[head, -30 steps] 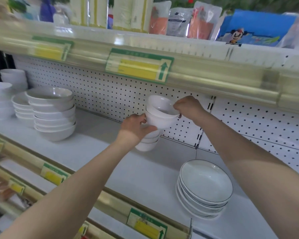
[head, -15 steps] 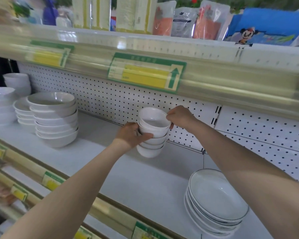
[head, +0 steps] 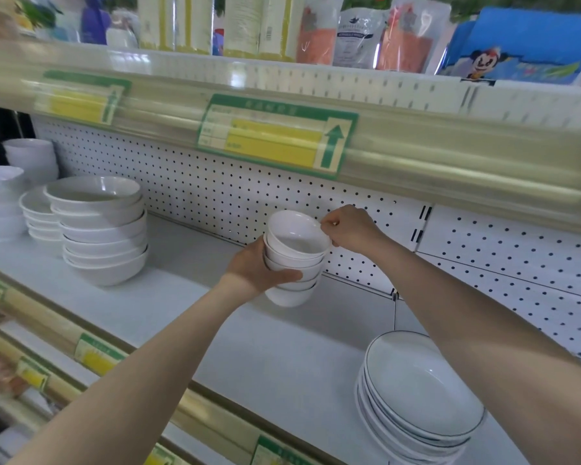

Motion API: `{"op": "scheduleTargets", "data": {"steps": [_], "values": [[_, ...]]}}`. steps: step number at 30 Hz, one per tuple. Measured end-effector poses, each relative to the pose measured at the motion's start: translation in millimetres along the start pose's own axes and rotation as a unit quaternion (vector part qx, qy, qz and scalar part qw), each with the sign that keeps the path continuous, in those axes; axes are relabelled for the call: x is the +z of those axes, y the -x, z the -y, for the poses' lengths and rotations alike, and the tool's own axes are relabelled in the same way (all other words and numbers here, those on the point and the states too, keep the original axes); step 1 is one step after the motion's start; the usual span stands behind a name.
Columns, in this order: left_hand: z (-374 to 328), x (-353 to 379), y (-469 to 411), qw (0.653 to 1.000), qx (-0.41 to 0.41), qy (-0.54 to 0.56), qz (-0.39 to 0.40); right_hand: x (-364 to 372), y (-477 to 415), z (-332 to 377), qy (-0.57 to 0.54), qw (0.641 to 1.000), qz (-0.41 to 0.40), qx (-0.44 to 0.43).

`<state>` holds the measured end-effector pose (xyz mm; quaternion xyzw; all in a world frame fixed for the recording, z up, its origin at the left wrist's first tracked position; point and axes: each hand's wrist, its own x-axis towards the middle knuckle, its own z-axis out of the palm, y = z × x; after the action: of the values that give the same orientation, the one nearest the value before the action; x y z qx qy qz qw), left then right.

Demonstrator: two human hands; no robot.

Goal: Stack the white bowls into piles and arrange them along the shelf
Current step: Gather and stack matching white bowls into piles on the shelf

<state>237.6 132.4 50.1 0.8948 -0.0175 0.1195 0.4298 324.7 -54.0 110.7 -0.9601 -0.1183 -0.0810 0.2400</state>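
Note:
A pile of small white bowls (head: 294, 263) stands near the back of the white shelf (head: 188, 297), in front of the pegboard wall. My left hand (head: 260, 268) wraps around the pile's left side. My right hand (head: 349, 228) pinches the right rim of the top bowl (head: 297, 234), which sits nested in the pile. To the left stands a taller pile of wide white bowls (head: 103, 229), with lower piles of white bowls (head: 37, 213) behind it and more at the far left (head: 0, 199).
A stack of shallow white plates with dark rims (head: 420, 397) sits at the front right of the shelf. The upper shelf's rail with green-yellow price labels (head: 275, 134) hangs low overhead. Packaged goods (head: 366, 31) stand above. The shelf's front rail (head: 215, 421) runs below my arms.
The top small bowl, held above the pile a second ago, has come down and now nests in it. My left hand has closed further around the pile. The view shifted slightly.

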Motion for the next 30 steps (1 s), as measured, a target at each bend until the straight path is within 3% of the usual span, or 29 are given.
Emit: {"op": "scheduleTargets", "data": {"steps": [4, 9, 18, 25, 30], "values": [[0.2, 0.2, 2.2, 1.0, -0.011, 0.009, 0.005, -5.8, 4.2, 3.2, -0.025, 0.998, 0.023, 0.05], [7.6, 5.3, 6.3, 0.999, -0.028, 0.011, 0.037, -11.6, 22.4, 1.7, -0.102, 0.97, 0.177, 0.131], [3.1, 13.0, 3.4, 1.0, -0.014, -0.005, 0.011, -5.0, 19.1, -0.6, -0.109, 0.95, 0.258, 0.137], [7.6, 14.8, 2.0, 1.0, -0.005, -0.016, -0.002, 4.8, 12.1, 5.8, -0.07, 0.973, 0.183, 0.121], [9.6, 16.2, -0.7, 0.999, -0.007, 0.045, -0.017, 8.2, 5.3, 7.0, -0.079, 0.979, 0.146, 0.121]]}}
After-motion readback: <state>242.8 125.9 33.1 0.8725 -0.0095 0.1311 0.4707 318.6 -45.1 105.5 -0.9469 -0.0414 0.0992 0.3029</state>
